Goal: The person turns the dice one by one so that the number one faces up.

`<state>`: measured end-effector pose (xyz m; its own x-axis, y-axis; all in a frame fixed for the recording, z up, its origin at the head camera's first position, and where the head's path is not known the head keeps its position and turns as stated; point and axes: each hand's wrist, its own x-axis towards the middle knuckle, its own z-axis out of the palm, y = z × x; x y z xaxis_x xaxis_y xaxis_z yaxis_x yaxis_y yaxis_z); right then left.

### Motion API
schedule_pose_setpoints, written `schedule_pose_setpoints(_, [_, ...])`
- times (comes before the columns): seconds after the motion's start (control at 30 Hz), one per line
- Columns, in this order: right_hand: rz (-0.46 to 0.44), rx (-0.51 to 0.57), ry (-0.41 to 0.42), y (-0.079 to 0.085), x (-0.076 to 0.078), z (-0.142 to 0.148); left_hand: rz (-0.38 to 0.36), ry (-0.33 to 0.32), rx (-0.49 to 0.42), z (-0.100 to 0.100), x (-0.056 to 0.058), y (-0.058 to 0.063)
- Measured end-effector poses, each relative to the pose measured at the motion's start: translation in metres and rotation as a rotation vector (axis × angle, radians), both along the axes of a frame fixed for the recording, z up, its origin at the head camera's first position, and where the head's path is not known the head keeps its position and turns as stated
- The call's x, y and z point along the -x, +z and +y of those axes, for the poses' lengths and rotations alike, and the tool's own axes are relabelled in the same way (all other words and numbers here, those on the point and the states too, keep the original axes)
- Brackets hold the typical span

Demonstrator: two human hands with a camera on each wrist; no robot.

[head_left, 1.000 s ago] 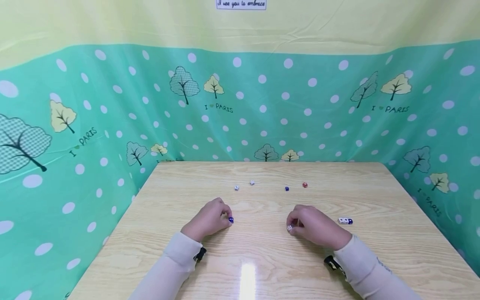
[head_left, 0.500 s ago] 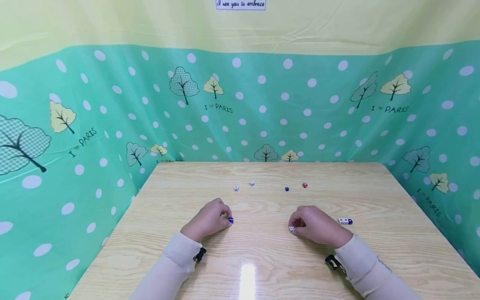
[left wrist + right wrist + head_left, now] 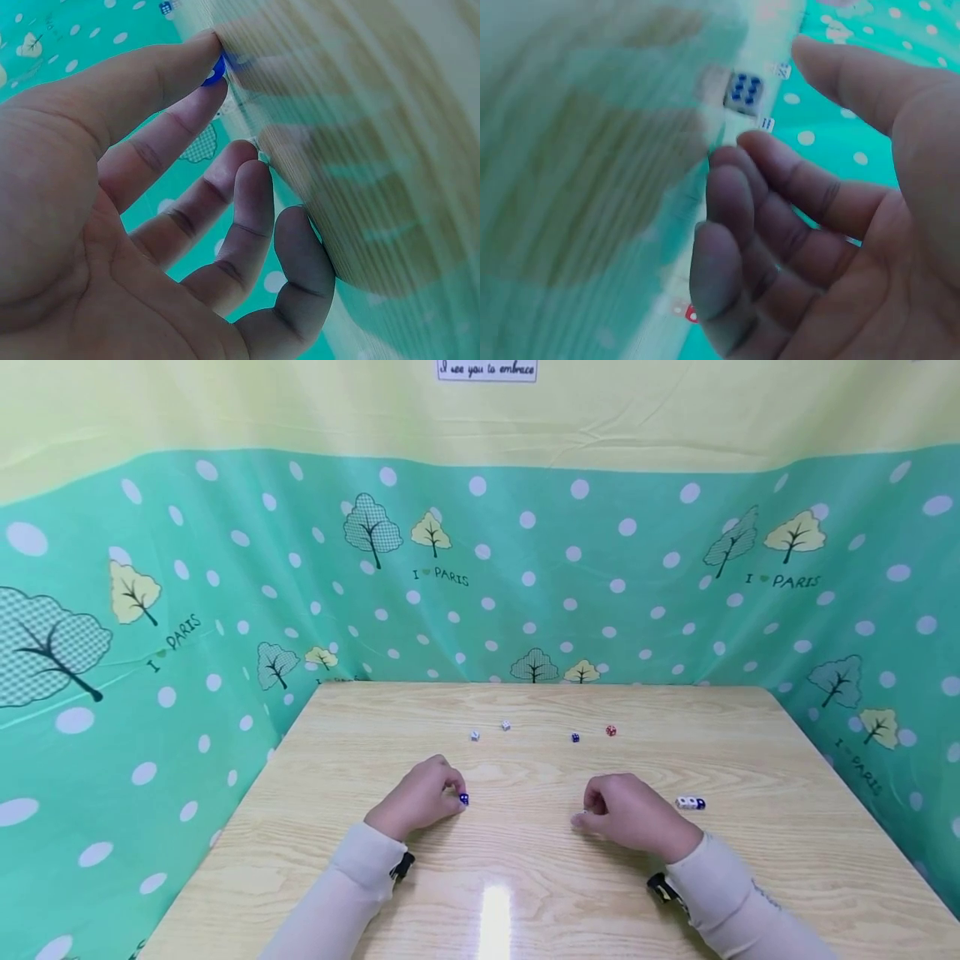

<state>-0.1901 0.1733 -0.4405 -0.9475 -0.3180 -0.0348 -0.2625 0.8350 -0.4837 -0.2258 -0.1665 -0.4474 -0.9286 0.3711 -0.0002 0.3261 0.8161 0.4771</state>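
In the head view my left hand [image 3: 420,796] rests low on the table, thumb and index finger pinching a blue die [image 3: 464,799]. The left wrist view shows that blue die [image 3: 214,72] between the thumb tip and index fingertip, the other fingers touching the wood. My right hand [image 3: 630,810] has thumb and index finger spread apart. In the right wrist view a white die with blue dots [image 3: 744,93] sits on the table just beyond those fingertips, apart from them. From the head it is mostly hidden behind the right fingers.
Two white dice, one [image 3: 475,736] nearer than the other [image 3: 506,726], lie toward the back. A blue die [image 3: 575,737] and a red die [image 3: 611,731] lie right of them. A row of white and blue dice [image 3: 690,803] lies beyond the right hand. Patterned cloth [image 3: 525,568] surrounds the table.
The right hand first shifted slightly right with the white die, then its thumb and index finger parted and let the die go. The left hand keeps its pinch.
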Motion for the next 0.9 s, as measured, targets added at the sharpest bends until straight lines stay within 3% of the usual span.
schedule_pose_setpoints(0.3, [0.136,-0.098,-0.027,-0.0041,-0.0054,-0.0099,-0.017,0.019,-0.002,0.001,-0.0028,0.0004])
schedule_pose_setpoints(0.9, [0.184,-0.174,0.018,-0.004,-0.0069,-0.0078,-0.006,0.01,-0.002,0.0029,-0.0004,0.0001])
